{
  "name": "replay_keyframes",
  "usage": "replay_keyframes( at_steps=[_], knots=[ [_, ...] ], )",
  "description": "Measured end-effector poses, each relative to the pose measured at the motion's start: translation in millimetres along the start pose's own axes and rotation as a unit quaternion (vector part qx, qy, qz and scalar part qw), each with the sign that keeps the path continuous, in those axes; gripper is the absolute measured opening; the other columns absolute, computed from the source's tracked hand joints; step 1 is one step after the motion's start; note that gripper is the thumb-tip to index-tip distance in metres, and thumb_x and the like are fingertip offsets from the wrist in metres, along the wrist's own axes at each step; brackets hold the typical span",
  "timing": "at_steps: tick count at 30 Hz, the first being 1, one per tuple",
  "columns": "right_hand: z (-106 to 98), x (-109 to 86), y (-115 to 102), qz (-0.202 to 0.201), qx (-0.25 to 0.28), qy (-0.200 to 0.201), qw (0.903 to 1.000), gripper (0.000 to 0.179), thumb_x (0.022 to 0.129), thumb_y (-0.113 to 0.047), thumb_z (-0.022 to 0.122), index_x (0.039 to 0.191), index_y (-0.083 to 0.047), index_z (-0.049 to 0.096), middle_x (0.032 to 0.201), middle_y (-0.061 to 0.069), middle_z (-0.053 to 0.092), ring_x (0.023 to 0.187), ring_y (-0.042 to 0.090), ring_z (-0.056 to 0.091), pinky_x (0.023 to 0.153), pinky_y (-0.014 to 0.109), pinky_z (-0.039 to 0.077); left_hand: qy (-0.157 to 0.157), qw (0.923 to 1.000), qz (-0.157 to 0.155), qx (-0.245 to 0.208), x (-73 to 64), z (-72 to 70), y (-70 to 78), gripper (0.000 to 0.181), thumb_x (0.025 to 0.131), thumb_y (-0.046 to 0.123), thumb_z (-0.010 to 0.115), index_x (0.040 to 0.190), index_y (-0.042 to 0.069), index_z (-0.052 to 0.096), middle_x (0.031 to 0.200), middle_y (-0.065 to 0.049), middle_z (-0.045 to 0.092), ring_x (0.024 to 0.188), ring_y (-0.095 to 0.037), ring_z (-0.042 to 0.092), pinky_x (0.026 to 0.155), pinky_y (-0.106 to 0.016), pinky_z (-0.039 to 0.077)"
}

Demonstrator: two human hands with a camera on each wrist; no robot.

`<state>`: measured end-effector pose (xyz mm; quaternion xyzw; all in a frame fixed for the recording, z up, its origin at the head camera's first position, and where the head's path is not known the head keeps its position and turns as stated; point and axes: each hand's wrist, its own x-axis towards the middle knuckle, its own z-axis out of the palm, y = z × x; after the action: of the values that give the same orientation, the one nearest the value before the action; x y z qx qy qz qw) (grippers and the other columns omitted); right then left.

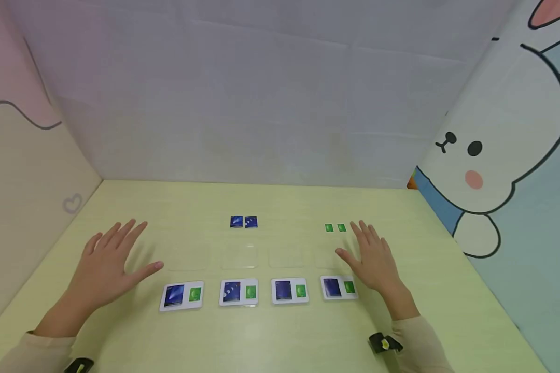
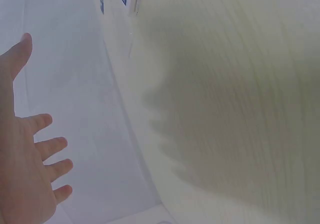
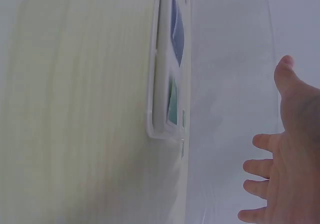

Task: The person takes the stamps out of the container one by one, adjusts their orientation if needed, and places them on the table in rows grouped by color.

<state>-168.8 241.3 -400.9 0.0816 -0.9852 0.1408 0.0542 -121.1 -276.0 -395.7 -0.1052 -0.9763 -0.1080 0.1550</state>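
Hands, left (image 1: 106, 269) and right (image 1: 374, 259), hung wide-spread, holding nothing, either side of four white cards (image 1: 290, 291) spaced along the surface (image 1: 270, 339), seemingly for separate viewing; blue squares (image 1: 251, 221) and green squares (image 1: 329, 228) lay behind, apparently sorted.

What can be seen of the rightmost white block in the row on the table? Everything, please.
The rightmost white block is a thick, round-cornered rectangle, perhaps plastic. Its face bears a dark blue picture on the left and a smaller green one on the right. It lies picture side up at the row's end on the pale yellow table, possibly over a clear base. Nothing holds it.
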Motion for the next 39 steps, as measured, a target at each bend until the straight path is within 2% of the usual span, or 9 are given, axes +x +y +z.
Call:
replay_keyframes(
  at_steps=[5, 14, 17, 22, 29, 34, 39],
  knots=[
    [-1.1, -1.9, -1.2, 0.000, 0.000, -0.006, 1.0000, 0.079, 0.092, -0.055, 0.051, 0.151, -0.007, 0.027, 0.158, 0.022, 0.024, 0.146, 0.043, 0.020, 0.113, 0.065, 0.020, 0.001, 1.0000, 0.005, -0.003, -1.4, -1.4, 1.6, 0.091, 0.079, 0.061, 0.064, 0.149, 0.014, 0.031, 0.146, -0.026, 0.041, 0.131, -0.048, 0.036, 0.104, -0.063, 0.021],
    [-2.1, -2.9, -2.9, -0.031, -0.002, 0.022, 0.9993, 0.073, 0.093, -0.049, 0.054, 0.147, -0.004, 0.034, 0.152, 0.024, 0.034, 0.139, 0.046, 0.033, 0.109, 0.061, 0.030, 0.006, 0.9998, 0.016, -0.007, -3.1, -1.6, 4.1, 0.089, 0.078, 0.060, 0.066, 0.147, 0.015, 0.034, 0.142, -0.023, 0.045, 0.127, -0.046, 0.040, 0.103, -0.061, 0.023],
    [-2.6, -3.7, -3.8, -0.031, -0.002, 0.016, 0.9994, 0.073, 0.093, -0.050, 0.054, 0.147, -0.004, 0.034, 0.151, 0.025, 0.035, 0.138, 0.046, 0.034, 0.109, 0.060, 0.031, 0.005, 0.9996, 0.023, -0.014, -4.3, -1.8, 4.6, 0.087, 0.077, 0.059, 0.067, 0.146, 0.015, 0.036, 0.141, -0.023, 0.047, 0.127, -0.046, 0.041, 0.102, -0.062, 0.023],
    [-1.4, -4.1, -4.0, -0.023, 0.003, 0.001, 0.9997, 0.073, 0.093, -0.052, 0.052, 0.147, -0.006, 0.034, 0.151, 0.023, 0.036, 0.137, 0.044, 0.037, 0.109, 0.060, 0.033, -0.001, 0.9989, 0.031, -0.037, -8.1, -1.1, 5.1, 0.083, 0.077, 0.055, 0.070, 0.143, 0.015, 0.041, 0.140, -0.021, 0.048, 0.128, -0.043, 0.041, 0.103, -0.061, 0.022],
    [-0.1, -2.3, -3.9, -0.035, 0.009, 0.005, 0.9993, 0.069, 0.094, -0.050, 0.053, 0.145, -0.007, 0.038, 0.148, 0.021, 0.042, 0.134, 0.042, 0.041, 0.107, 0.059, 0.035, -0.004, 0.9972, 0.045, -0.060, -13.2, 0.4, 4.4, 0.080, 0.075, 0.052, 0.073, 0.140, 0.014, 0.045, 0.138, -0.019, 0.051, 0.124, -0.040, 0.043, 0.100, -0.060, 0.022],
    [-1.2, -1.4, -5.7, -0.040, 0.015, 0.004, 0.9991, 0.066, 0.094, -0.049, 0.052, 0.143, -0.006, 0.041, 0.145, 0.020, 0.045, 0.132, 0.042, 0.043, 0.106, 0.059, 0.036, -0.006, 0.9943, 0.065, -0.084, -15.1, 5.5, 2.2, 0.079, 0.074, 0.048, 0.076, 0.139, 0.015, 0.047, 0.134, -0.017, 0.055, 0.121, -0.037, 0.046, 0.097, -0.059, 0.023],
    [0.1, 0.0, -6.5, -0.049, 0.021, 0.000, 0.9986, 0.064, 0.094, -0.048, 0.053, 0.141, -0.005, 0.043, 0.143, 0.021, 0.047, 0.131, 0.042, 0.044, 0.105, 0.059, 0.036, -0.010, 0.9924, 0.073, -0.098, -17.2, 11.1, 2.2, 0.077, 0.073, 0.046, 0.078, 0.137, 0.014, 0.049, 0.132, -0.014, 0.057, 0.120, -0.034, 0.048, 0.095, -0.055, 0.024]
  ],
)
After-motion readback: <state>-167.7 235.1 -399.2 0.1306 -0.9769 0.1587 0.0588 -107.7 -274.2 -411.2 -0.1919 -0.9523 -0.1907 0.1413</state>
